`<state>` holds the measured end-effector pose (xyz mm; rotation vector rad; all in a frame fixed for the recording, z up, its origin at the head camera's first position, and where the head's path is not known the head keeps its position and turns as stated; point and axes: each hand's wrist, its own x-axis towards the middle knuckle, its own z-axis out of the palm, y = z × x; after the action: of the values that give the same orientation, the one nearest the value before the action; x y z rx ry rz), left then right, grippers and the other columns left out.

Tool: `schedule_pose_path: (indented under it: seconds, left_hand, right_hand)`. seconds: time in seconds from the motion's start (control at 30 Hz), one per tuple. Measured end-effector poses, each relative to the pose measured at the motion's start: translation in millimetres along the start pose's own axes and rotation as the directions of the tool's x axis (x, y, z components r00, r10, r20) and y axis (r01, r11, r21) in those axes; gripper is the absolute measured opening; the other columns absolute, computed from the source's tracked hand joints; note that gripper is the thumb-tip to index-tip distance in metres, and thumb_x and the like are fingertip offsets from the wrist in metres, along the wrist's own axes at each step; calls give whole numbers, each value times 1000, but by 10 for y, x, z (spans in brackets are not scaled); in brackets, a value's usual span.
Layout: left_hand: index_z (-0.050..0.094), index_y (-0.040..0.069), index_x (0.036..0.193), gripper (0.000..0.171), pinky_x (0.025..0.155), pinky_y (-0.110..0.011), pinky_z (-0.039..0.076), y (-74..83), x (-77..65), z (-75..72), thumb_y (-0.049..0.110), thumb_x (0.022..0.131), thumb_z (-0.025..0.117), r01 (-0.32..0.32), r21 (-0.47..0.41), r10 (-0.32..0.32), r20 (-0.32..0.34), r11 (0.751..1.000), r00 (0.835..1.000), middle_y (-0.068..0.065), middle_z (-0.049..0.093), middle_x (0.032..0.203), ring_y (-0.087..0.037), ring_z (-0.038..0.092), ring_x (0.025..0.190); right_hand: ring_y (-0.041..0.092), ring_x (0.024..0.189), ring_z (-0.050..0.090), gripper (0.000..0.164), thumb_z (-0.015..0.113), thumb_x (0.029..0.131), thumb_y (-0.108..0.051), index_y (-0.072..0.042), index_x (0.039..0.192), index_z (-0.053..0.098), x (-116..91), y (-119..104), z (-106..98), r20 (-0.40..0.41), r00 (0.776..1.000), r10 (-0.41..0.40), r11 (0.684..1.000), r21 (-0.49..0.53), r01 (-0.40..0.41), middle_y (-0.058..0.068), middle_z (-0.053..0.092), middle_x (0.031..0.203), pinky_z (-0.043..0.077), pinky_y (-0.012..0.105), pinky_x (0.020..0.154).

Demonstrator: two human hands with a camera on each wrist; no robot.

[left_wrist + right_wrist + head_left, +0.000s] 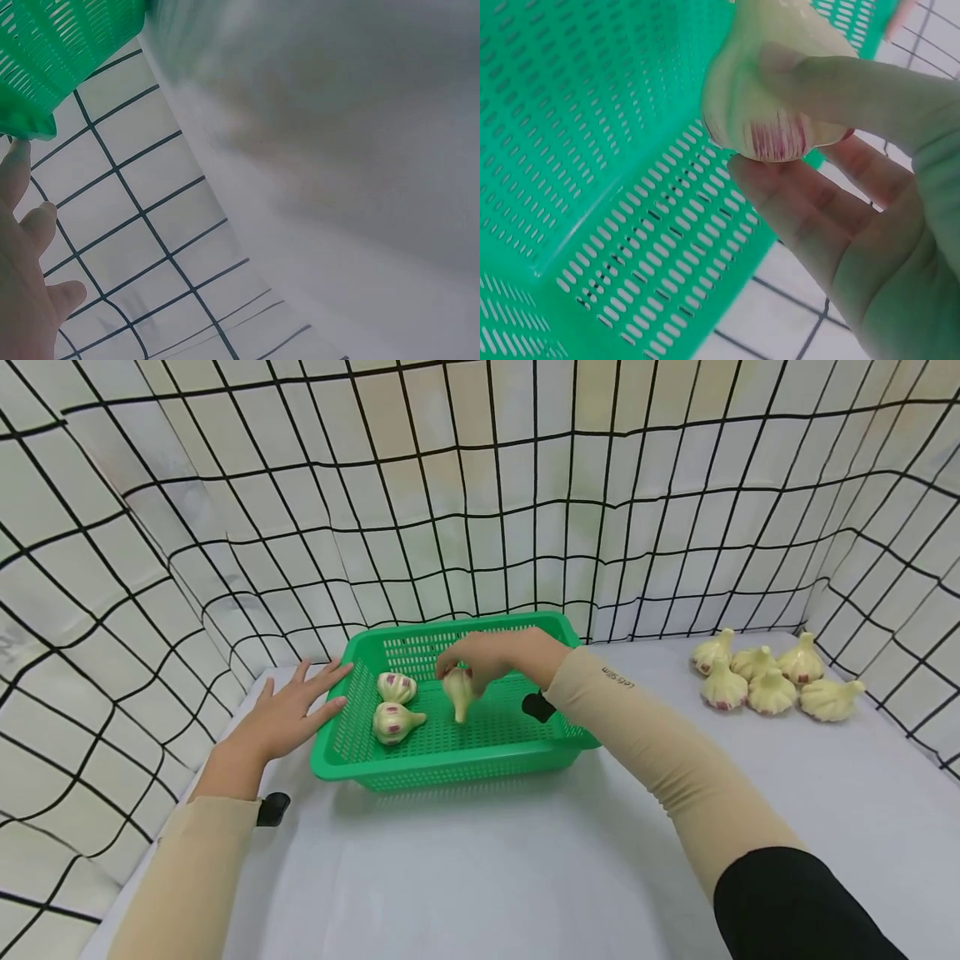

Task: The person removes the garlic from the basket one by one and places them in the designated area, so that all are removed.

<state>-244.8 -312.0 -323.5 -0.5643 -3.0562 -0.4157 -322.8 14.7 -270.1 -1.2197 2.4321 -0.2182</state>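
Observation:
My right hand [480, 658] pinches a garlic bulb [459, 692] between thumb and fingers, inside the outline of the green plastic basket [465, 768]. In the right wrist view, that bulb [769, 90] shows purple streaks, with the thumb on its side and the fingers behind and beneath. Two more bulbs lie at the basket's left end, one garlic bulb [396, 687] behind another garlic bulb [396, 722]. My left hand [288, 710] is spread, its fingertips at the basket's left rim; the left wrist view shows a fingertip touching the rim [34, 127].
A cluster of several garlic bulbs [772, 681] sits at the right rear of the white table [480, 868]. A black wire grid [525, 518] backed by pale sheeting encloses the table at the back and both sides.

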Motion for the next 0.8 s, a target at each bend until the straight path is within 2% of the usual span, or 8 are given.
schedule_pose_path:
  seconds: [0.1,0.3,0.47,0.63,0.8]
  left_hand:
    - [24,19,165,68,112,-77,-8,-10,-10,6,51,108,41,2,-4,-2,1,1000,1000,-16,18,169,-45,-2,154]
    - [24,18,165,68,111,-78,-8,-27,-17,36,50,108,42,-4,-7,4,-6,1000,1000,-17,19,169,-45,-2,154]
    - [25,18,165,68,111,-78,-7,-16,-13,36,51,108,42,-2,-2,2,-1,1000,1000,-15,18,169,-45,-1,154]
    - [24,18,165,69,112,-77,-8,-15,2,24,52,108,41,3,3,-3,5,1000,1000,-15,17,169,-45,-2,154]
    - [24,19,165,68,112,-76,-9,-16,8,12,53,108,40,-5,-4,5,-2,1000,1000,-16,18,169,-44,-2,155]
  right_hand:
    - [23,116,55,58,65,92,9,-14,145,57,-73,43,-23,-25,1000,3,1000,30,-2,5,54,146,52,32,90]
    - [24,114,56,59,67,90,8,-15,144,58,-228,94,-36,-72,997,10,995,103,-2,4,55,144,53,34,89]
    - [24,112,57,57,69,90,7,-14,142,60,-367,108,-21,-112,994,-11,992,121,24,3,58,139,53,34,87]
    - [25,110,58,54,71,90,6,-10,141,61,-495,120,-14,-150,986,-72,989,115,89,4,60,136,54,34,87]
    - [25,105,58,52,73,90,4,-7,139,61,-615,119,1,-210,970,-126,986,84,146,5,62,132,53,36,87]
